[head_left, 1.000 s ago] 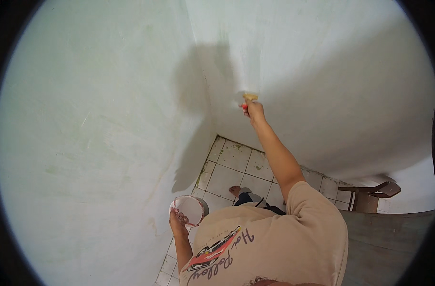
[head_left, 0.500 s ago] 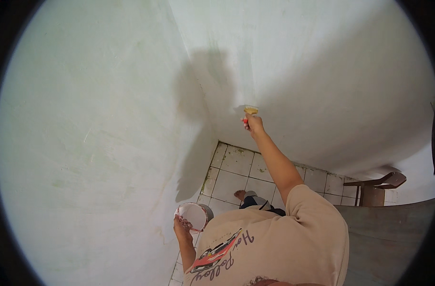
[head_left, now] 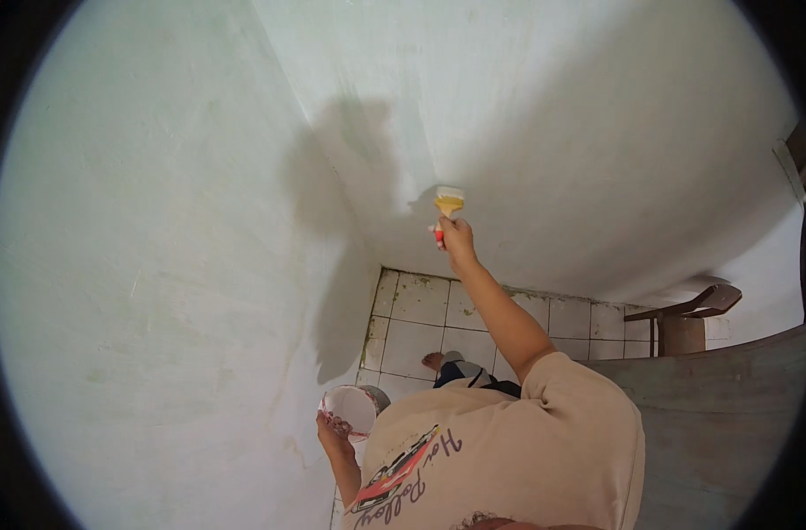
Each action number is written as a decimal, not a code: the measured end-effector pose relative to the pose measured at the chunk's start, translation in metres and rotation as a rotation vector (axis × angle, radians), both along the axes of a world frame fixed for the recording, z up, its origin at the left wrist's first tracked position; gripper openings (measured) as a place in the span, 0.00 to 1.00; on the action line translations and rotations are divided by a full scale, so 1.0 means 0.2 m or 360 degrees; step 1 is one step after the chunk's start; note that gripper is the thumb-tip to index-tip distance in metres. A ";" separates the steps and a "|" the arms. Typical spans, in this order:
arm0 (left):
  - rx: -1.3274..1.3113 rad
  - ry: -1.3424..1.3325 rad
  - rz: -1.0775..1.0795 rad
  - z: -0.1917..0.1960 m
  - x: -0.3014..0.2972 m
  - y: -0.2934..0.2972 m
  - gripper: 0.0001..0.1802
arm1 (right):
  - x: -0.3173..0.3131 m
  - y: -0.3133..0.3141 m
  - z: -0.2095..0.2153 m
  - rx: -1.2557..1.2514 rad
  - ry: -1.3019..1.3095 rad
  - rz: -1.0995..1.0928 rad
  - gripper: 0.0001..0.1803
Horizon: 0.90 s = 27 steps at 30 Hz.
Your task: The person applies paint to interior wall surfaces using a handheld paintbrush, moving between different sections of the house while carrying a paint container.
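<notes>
My right hand (head_left: 458, 238) is raised in front of me and grips a paintbrush (head_left: 447, 205) with a yellow body and white bristles. The bristles press against the pale white wall (head_left: 553, 124) a little right of the room's corner. My left hand (head_left: 335, 433) hangs low by my side and holds a small round paint tub (head_left: 350, 410) with a white inside, tilted toward the left wall (head_left: 138, 265). My beige printed T-shirt fills the lower middle of the view.
Two white walls meet in a corner ahead, with my shadow across it. Below lies a stained white tiled floor (head_left: 421, 322), where my foot (head_left: 434, 360) shows. A brown wooden bench or chair (head_left: 686, 314) stands at the right, above a grey surface (head_left: 730, 415).
The view has tilted slightly. My right hand has carried the brush a little down the wall, and my left hand with the tub sits lower in the picture.
</notes>
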<state>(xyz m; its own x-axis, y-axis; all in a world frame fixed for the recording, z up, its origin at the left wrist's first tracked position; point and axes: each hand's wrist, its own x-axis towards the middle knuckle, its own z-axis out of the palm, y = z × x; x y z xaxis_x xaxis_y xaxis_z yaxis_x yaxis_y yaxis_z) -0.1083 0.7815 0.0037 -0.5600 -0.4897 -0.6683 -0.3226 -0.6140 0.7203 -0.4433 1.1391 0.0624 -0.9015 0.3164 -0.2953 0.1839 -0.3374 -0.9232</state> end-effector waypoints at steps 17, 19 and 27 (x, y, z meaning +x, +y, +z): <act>0.0078 -0.0070 -0.0191 -0.06 -0.02 -0.10 0.16 | 0.27 0.41 0.95 0.0327 0.0749 -0.0240 0.13; 0.0060 -0.0059 -0.0198 -0.09 -0.01 -0.11 0.17 | 0.32 0.48 1.03 0.0355 0.0822 -0.0320 0.12; 0.0020 -0.0019 -0.0276 -0.14 -0.01 -0.14 0.18 | 0.36 0.86 0.31 0.0626 0.0433 -0.0522 0.14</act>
